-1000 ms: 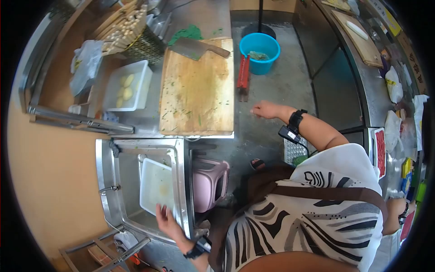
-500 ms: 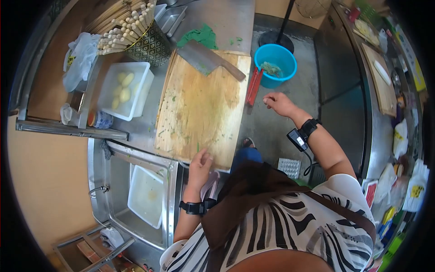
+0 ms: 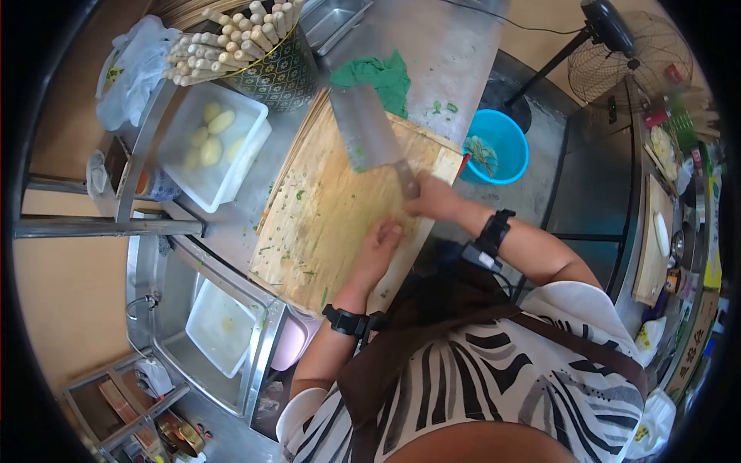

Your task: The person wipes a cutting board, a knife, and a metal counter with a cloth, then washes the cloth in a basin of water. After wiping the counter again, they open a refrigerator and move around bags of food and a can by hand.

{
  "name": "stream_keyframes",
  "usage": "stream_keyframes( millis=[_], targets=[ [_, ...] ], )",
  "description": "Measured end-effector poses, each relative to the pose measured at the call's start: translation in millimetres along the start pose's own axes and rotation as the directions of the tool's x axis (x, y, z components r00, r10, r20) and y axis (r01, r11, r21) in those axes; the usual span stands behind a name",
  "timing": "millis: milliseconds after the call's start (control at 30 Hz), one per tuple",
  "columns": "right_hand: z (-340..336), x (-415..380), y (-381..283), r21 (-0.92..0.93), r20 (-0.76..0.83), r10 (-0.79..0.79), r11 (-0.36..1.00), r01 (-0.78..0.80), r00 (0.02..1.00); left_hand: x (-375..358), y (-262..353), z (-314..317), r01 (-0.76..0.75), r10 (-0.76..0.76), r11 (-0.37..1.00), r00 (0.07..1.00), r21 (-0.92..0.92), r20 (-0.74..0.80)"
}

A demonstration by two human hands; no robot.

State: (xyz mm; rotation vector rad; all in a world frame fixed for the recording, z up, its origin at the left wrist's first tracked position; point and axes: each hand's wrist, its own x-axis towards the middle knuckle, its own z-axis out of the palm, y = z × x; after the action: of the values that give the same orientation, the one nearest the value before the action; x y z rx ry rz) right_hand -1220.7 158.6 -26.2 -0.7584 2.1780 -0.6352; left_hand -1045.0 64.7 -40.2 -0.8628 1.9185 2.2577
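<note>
My right hand point(image 3: 434, 197) is closed round the handle of a cleaver point(image 3: 364, 127), whose broad blade lies over the far part of a wooden cutting board point(image 3: 332, 208). My left hand point(image 3: 380, 245) is just to the left of it, over the near right side of the board, with fingers curled and nothing visible in them. Small green scraps point(image 3: 299, 195) are scattered over the board, mostly along its left side. Beyond the blade a crumpled green cloth point(image 3: 386, 77) rests on the steel counter point(image 3: 455, 58).
Left of the board stands a white tub point(image 3: 251, 150) of peeled potatoes, with a patterned holder point(image 3: 282, 73) of sticks behind it. A sink point(image 3: 171, 309) with a white basin point(image 3: 222, 328) is at lower left. On the floor are a blue bucket point(image 3: 513, 158) and a fan point(image 3: 629, 58).
My right hand has come in from beyond the board's right side and taken hold of the cleaver handle. My left hand has moved farther onto the board. The view has turned.
</note>
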Motion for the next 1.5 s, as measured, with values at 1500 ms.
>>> stream_keyframes(
  millis=[1500],
  targets=[
    [71, 59, -100, 0.168, 0.516, -0.854, 0.021, 0.986, -0.070, -85, 6, 58, 0.355, -0.181, 0.931, 0.658, 0.089, -0.731]
  ],
)
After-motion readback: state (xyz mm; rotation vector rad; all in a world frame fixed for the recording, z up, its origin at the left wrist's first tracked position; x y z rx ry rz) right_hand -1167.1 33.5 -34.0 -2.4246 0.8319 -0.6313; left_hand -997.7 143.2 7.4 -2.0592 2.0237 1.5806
